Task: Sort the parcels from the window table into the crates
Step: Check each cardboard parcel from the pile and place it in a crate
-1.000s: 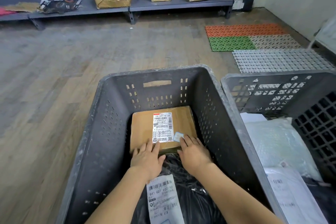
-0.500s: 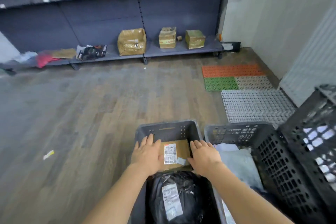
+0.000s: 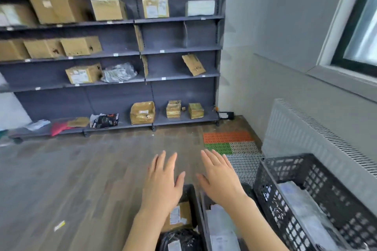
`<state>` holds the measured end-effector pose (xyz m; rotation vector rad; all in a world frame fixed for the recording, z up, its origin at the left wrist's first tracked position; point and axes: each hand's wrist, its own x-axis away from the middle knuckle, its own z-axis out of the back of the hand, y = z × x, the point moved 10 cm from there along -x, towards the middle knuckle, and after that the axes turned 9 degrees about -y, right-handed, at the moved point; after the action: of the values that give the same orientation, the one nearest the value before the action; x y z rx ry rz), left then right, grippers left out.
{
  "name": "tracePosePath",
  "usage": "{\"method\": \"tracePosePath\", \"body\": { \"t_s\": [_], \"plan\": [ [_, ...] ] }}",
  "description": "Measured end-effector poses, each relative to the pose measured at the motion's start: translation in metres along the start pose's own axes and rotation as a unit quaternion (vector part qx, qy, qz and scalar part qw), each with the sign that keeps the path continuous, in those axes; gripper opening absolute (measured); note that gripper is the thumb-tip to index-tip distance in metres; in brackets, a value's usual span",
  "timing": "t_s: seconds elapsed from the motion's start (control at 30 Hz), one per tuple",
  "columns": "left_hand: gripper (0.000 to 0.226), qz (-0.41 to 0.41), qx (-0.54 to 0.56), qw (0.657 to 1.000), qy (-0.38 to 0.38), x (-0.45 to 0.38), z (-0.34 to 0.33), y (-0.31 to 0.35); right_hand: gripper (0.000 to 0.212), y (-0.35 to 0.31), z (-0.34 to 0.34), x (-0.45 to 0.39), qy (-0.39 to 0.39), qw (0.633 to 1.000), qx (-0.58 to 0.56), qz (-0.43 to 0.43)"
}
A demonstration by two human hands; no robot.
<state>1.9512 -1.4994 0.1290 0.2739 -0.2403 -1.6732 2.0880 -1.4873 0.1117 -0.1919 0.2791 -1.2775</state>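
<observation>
My left hand (image 3: pixel 163 181) and my right hand (image 3: pixel 219 175) hover side by side above the crates, fingers straight, holding nothing. Below them a brown cardboard parcel (image 3: pixel 180 216) with a white label lies in the grey crate (image 3: pixel 193 199), next to a black bag parcel (image 3: pixel 179 239). The crate beside it (image 3: pixel 204 210) holds pale bag parcels (image 3: pixel 221 228). A black mesh crate (image 3: pixel 302 189) on the right holds grey bag parcels (image 3: pixel 306 212). My arms hide much of the two lower crates.
A grey shelf unit (image 3: pixel 173 49) with several cardboard boxes fills the far wall. Coloured floor mats (image 3: pixel 228 141) lie ahead on the right. A radiator (image 3: pixel 318 142) and a window (image 3: pixel 365 26) line the right wall. Wooden floor spreads to the left.
Both hands have lifted off the brown parcel, which stays in the grey crate. The view has risen and pulled back, so the shelves now fill the upper frame.
</observation>
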Motion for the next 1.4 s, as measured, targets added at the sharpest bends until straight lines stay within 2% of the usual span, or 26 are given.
{"method": "tracePosePath", "body": {
  "t_s": [0.13,0.47,0.63,0.73,0.93,1.2,1.4],
  "plan": [
    [0.053,-0.060,0.047,0.997,0.029,0.066,0.016,0.039,0.065,0.002,0.025,0.094,0.068,0.997,0.006,-0.026],
    [0.054,-0.167,0.079,0.983,-0.024,0.284,-0.002,0.108,0.066,-0.008,0.040,0.365,0.051,0.980,0.014,-0.193],
    [0.052,-0.239,0.129,0.962,-0.041,0.372,0.000,0.168,0.067,-0.001,0.082,0.486,0.110,0.954,0.013,-0.278],
    [0.053,-0.269,0.142,0.951,-0.061,0.417,-0.013,0.205,0.069,0.005,0.100,0.548,0.096,0.946,0.030,-0.307],
    [0.053,-0.337,0.122,0.925,-0.123,0.508,-0.064,0.301,0.067,0.037,0.119,0.684,0.088,0.924,0.038,-0.370],
    [0.052,-0.418,0.154,0.877,-0.179,0.650,-0.134,0.475,0.060,0.108,0.145,0.917,0.051,0.873,0.060,-0.481],
    [0.051,-0.473,0.150,0.838,-0.227,0.775,-0.180,0.579,0.057,0.135,0.161,1.072,0.046,0.831,0.048,-0.553]
  ]
}}
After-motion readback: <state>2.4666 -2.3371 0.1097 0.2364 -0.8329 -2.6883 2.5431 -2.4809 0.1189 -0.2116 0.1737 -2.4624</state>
